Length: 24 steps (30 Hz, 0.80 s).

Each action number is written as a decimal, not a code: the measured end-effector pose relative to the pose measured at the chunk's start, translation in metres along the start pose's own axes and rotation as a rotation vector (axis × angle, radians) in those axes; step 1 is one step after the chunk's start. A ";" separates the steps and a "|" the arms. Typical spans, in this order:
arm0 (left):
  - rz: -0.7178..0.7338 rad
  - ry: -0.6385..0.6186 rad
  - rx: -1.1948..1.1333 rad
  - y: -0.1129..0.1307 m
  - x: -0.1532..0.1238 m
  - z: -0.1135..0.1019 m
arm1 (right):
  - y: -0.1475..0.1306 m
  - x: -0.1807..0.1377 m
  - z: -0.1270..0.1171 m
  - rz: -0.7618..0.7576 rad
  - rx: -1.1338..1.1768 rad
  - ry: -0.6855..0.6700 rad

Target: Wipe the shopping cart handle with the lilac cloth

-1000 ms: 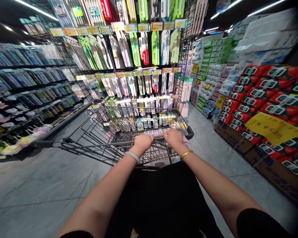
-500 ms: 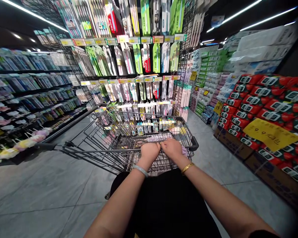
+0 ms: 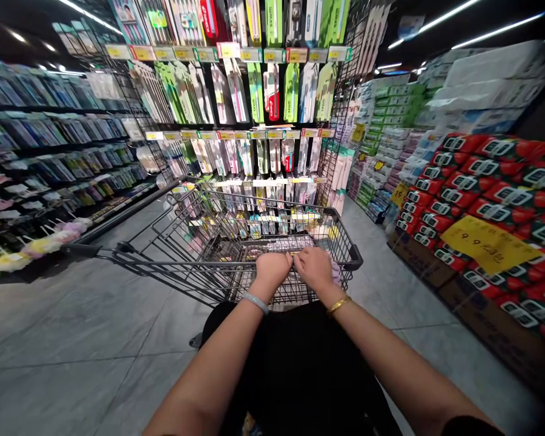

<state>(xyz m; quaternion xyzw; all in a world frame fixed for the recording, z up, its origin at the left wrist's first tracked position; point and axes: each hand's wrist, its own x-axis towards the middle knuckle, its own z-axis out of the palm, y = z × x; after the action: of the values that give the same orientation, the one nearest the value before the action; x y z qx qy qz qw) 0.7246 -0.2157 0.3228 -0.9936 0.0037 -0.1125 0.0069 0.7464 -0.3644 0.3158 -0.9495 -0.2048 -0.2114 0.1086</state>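
Note:
A dark wire shopping cart (image 3: 200, 264) stands sideways in front of me, its push handle off to the left. My left hand (image 3: 273, 270) is closed around the near side rim of the cart, a pale bangle on its wrist. Right beside it, my right hand (image 3: 314, 267) curls over the same rim, with a gold bracelet on the wrist. The two hands nearly touch at thumbs and forefingers. Their fingertips are mostly hidden. Something lilac (image 3: 335, 274) shows in the cart just past my right hand.
Beyond the cart rises a wire rack of packaged toothbrushes (image 3: 272, 91) with price tags. Stacked red packs (image 3: 476, 169) with a yellow price sign (image 3: 490, 243) line the right side. Dark shelves of goods (image 3: 49, 133) run along the left. Grey tiled floor (image 3: 72, 339) lies around the cart.
The rack, cart and hands sit slightly higher in view, and the rack looks a little shifted to the right. Both hands keep their place on the cart rim.

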 end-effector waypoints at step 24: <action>0.010 0.028 -0.038 0.010 0.003 0.004 | 0.063 -0.011 0.003 0.217 -0.002 0.074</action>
<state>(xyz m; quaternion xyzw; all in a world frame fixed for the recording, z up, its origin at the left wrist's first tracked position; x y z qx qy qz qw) 0.7279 -0.2260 0.3189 -0.9919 0.0108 -0.1264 -0.0114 0.7664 -0.4235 0.3004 -0.9577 -0.0966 -0.2336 0.1372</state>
